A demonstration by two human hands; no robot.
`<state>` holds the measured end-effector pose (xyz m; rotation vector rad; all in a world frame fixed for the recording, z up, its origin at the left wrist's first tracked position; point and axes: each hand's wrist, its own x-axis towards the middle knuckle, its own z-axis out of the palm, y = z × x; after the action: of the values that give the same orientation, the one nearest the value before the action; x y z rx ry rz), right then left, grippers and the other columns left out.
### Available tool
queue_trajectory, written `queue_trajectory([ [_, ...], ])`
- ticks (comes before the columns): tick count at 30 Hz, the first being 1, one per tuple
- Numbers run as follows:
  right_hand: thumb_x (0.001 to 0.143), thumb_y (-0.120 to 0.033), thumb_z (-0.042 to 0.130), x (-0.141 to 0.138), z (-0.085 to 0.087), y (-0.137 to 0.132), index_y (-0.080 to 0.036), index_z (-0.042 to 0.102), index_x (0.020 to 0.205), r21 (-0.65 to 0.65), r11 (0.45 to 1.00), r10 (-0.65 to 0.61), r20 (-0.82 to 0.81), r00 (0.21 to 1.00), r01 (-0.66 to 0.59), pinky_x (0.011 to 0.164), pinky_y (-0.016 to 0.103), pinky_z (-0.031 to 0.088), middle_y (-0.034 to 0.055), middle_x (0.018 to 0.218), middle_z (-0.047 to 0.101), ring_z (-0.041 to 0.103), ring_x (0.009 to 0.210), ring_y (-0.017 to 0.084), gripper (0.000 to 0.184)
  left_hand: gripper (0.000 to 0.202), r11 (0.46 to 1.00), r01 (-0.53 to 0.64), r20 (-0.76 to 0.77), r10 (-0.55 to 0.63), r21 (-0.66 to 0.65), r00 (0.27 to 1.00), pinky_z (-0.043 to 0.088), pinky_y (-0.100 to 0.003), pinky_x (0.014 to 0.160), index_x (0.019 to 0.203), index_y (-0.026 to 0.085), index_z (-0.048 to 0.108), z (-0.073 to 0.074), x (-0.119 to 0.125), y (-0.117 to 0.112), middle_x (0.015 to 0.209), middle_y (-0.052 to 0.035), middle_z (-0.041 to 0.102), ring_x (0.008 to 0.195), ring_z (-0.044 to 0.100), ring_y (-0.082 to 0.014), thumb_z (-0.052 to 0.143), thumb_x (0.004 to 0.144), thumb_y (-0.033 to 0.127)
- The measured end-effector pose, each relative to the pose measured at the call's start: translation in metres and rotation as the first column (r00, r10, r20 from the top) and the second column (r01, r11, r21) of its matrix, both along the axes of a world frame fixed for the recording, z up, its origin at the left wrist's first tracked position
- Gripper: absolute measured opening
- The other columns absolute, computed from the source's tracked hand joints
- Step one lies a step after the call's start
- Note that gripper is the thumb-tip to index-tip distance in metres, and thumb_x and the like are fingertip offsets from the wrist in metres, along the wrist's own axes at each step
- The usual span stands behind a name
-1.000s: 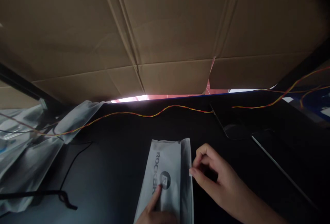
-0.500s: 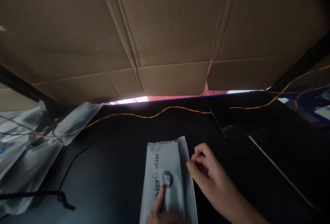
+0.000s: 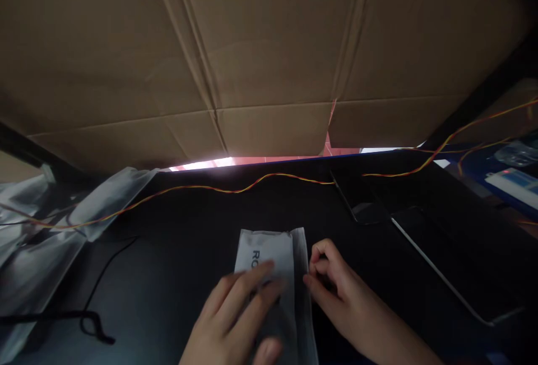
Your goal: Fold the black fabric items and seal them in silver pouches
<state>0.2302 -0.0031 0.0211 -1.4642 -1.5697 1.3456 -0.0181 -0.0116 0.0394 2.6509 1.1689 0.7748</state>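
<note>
A pale grey plastic pouch [image 3: 290, 253] with dark printed lettering lies flat on the black table [image 3: 189, 275], near its front edge. My left hand [image 3: 235, 320] lies flat on the pouch, fingers spread, covering most of the print. My right hand [image 3: 336, 292] sits at the pouch's right edge with its fingers curled, thumb and fingertips pinching the clear side strip.
A big brown cardboard sheet [image 3: 269, 56] stands along the table's far side. A red-and-yellow twisted wire [image 3: 235, 188] runs across the table. Clear plastic bags [image 3: 46, 241] lie at the left, a black cord [image 3: 90, 320] beside them, a dark flat panel [image 3: 441, 258] at the right.
My left hand slid forward from a one-finger press to lie flat over the pouch's print. My right hand stayed at the pouch's right edge. The view drifted slightly right.
</note>
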Motion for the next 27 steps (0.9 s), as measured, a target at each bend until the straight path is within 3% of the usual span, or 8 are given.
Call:
queue_trajectory([
  [2,0.110,-0.038,0.052,-0.002,0.000,0.001,-0.030,0.044,0.107,0.047,0.999,0.009,0.009,1.000,-0.009,0.070,0.027,0.052,-0.0033,0.091,0.063,0.062,0.077,0.015,0.012,0.053,0.999,-0.040,-0.146,0.044,0.027,0.988,0.065,-0.044,0.105,0.163,0.032,0.056,0.001,0.006,0.014,0.162,-0.0056,0.065,0.141,0.067,-0.0309,0.057,0.111,0.041],
  [5,0.108,-0.039,0.051,-0.009,-0.002,-0.002,-0.030,0.042,0.102,0.134,0.990,-0.061,0.060,0.996,0.052,0.068,0.028,0.055,-0.0042,0.085,0.060,0.063,0.071,0.015,0.014,0.061,0.991,-0.126,-0.210,0.130,0.035,0.969,0.051,-0.059,0.122,0.169,0.037,0.045,-0.015,0.021,0.020,0.169,-0.0016,0.056,0.157,0.052,-0.0329,0.053,0.110,0.026],
  [7,0.108,-0.038,0.051,-0.014,-0.005,-0.006,-0.030,0.042,0.101,0.153,0.986,-0.079,0.061,0.995,0.069,0.064,0.027,0.056,-0.0043,0.083,0.059,0.063,0.068,0.015,0.014,0.063,0.979,-0.203,-0.215,0.201,0.016,0.956,0.046,-0.069,0.125,0.171,0.037,0.040,-0.027,0.028,0.018,0.173,-0.0022,0.051,0.163,0.044,-0.0352,0.050,0.110,0.023],
  [10,0.107,-0.037,0.051,-0.017,-0.009,-0.012,-0.030,0.042,0.102,0.138,0.989,-0.066,0.051,0.997,0.058,0.063,0.026,0.057,-0.0035,0.083,0.061,0.066,0.069,0.016,0.012,0.064,0.962,-0.274,-0.213,0.267,-0.006,0.940,0.049,-0.080,0.117,0.173,0.037,0.035,-0.038,0.032,0.014,0.177,-0.0053,0.044,0.167,0.033,-0.0424,0.048,0.111,0.023],
  [17,0.106,-0.041,0.053,-0.014,-0.002,-0.009,-0.030,0.048,0.117,0.064,0.997,-0.048,0.045,0.998,0.046,0.061,0.028,0.056,-0.0019,0.085,0.070,0.067,0.068,0.017,0.016,0.062,0.956,-0.293,-0.201,0.289,0.013,0.936,0.051,-0.085,0.108,0.174,0.035,0.031,-0.037,0.032,0.014,0.179,-0.0076,0.037,0.167,0.030,-0.0466,0.043,0.114,0.024],
  [23,0.102,-0.059,0.056,-0.012,0.001,-0.012,-0.029,0.052,0.128,-0.101,0.993,-0.059,-0.040,0.997,0.055,0.034,0.023,0.029,-0.0034,0.078,0.067,0.045,0.043,0.012,0.039,0.068,0.952,-0.303,-0.176,0.304,0.032,0.936,0.052,-0.080,0.111,0.177,0.033,0.020,-0.041,0.031,0.012,0.181,-0.0112,0.035,0.169,0.027,-0.0434,0.042,0.113,0.021],
  [27,0.099,-0.061,0.063,-0.009,0.003,-0.013,-0.026,0.058,0.133,-0.208,0.978,-0.034,-0.070,0.997,0.019,0.034,0.022,0.030,-0.0032,0.075,0.068,0.044,0.044,0.010,0.049,0.068,0.947,-0.313,-0.168,0.322,0.075,0.932,0.052,-0.083,0.109,0.177,0.032,0.017,-0.044,0.033,0.012,0.181,-0.0117,0.034,0.169,0.026,-0.0451,0.040,0.114,0.022],
])
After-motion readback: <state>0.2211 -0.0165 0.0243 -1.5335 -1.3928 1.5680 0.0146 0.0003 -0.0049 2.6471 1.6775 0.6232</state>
